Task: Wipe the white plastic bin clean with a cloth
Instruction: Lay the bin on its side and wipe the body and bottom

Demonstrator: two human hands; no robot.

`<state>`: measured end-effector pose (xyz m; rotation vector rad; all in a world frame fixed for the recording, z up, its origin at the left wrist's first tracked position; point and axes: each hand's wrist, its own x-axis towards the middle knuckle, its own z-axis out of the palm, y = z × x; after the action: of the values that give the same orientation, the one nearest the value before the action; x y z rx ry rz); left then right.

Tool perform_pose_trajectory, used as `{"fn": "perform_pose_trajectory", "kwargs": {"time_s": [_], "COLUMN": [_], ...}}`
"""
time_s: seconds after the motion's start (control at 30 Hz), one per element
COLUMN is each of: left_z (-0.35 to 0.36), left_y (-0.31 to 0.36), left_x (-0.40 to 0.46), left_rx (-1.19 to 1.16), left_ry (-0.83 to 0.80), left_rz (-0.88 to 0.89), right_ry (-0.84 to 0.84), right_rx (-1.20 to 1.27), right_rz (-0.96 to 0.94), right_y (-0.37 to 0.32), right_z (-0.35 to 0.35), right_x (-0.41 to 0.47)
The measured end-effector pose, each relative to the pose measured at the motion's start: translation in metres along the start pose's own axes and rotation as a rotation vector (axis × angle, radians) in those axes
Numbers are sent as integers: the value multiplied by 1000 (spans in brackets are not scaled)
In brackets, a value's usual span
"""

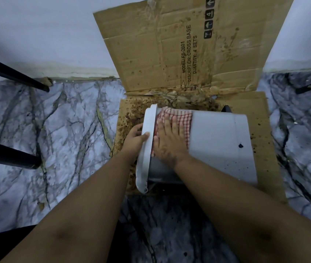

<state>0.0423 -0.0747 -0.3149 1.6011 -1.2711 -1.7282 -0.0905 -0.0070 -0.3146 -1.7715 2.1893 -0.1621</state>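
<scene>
Stained cardboard on a marble floor

A flattened cardboard box (179, 54), brown-spattered, fills the upper centre against a white wall (46, 31); dark furniture legs (12, 74) cross the left edge over marble floor (65, 130).

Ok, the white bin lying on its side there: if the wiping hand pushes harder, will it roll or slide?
Probably neither, while the left hand grips its rim. The white bin looks like thin, light plastic, so it would likely slide on the cardboard if released. Its side looks broad and nearly flat under the right hand and checked cloth, so rolling seems unlikely.
</scene>
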Motion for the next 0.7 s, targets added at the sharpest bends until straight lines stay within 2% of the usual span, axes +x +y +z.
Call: {"fn": "perform_pose_trajectory", "kwargs": {"time_s": [0.17, 0.3, 0.57, 0.7], "left_z": [-2, -1, 5, 7], "left_y": [2, 3, 1, 1], "left_x": [2, 3, 0, -4], "left_rx": [46, 71, 74, 84], "left_ry": [-5, 13, 40, 44], "left_rz": [-14, -24, 9, 22], "right_ry": [-49, -26, 16, 53], "right_rx": [-37, -79, -146, -188], "right_rz": [-81, -153, -11, 41], "right_y": [-10, 24, 145, 160], "right_z": [15, 13, -12, -10], "right_x": [-42, -76, -107, -119]}}
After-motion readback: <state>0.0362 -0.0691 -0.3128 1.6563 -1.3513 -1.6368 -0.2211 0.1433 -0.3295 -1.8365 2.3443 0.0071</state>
